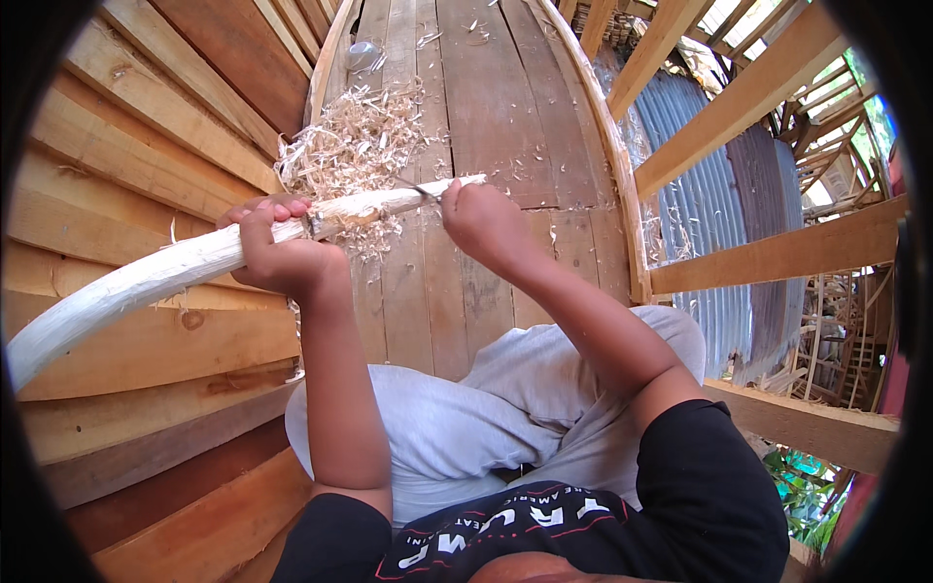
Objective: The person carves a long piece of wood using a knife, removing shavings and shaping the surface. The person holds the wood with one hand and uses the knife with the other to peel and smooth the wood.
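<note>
A long, pale, peeled wooden pole (155, 275) runs from the left edge to a narrower carved end in the middle of the view. My left hand (282, 245) wraps around it a little way back from that end, beside a dark ring-like mark on the wood. Near the tip, my right hand (483, 220) is closed on a knife, its handle hidden in my fist. The thin dark knife blade (416, 187) lies across the top of the carved end.
Curled wood shavings (355, 131) are heaped on the plank floor (501, 107) beyond the pole. A clear cup-like container (363, 56) stands behind them. A plank wall (146, 350) rises at left; at right, wooden rails (777, 243) stand before corrugated metal sheets (695, 146).
</note>
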A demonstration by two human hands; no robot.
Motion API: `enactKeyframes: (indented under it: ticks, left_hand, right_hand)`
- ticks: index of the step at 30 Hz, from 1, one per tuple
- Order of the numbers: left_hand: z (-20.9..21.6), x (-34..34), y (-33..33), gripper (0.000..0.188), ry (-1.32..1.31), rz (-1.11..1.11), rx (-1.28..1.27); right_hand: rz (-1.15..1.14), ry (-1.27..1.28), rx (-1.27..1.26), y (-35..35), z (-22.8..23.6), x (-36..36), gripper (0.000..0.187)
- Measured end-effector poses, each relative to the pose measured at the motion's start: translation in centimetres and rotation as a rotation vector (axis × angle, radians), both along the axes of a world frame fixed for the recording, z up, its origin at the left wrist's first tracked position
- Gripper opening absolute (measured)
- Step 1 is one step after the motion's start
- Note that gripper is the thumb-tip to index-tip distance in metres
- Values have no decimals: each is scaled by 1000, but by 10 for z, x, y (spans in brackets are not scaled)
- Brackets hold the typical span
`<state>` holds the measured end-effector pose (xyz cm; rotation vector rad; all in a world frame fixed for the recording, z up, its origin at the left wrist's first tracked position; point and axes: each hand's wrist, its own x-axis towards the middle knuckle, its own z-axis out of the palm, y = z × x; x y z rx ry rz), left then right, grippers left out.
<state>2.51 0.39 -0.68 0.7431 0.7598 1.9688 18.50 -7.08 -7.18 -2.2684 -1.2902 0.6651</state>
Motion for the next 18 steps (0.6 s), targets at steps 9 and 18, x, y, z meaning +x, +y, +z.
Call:
enactKeyframes:
  ticks: [9, 18]
  left_hand:
    - [4, 6, -2, 13, -19, 5, 18]
    - [0, -3, 5, 10, -32, 8, -43]
  right_hand:
    - [-51, -68, 86, 5, -19, 5, 55]
    - [-92, -83, 86, 8, -40, 8, 52]
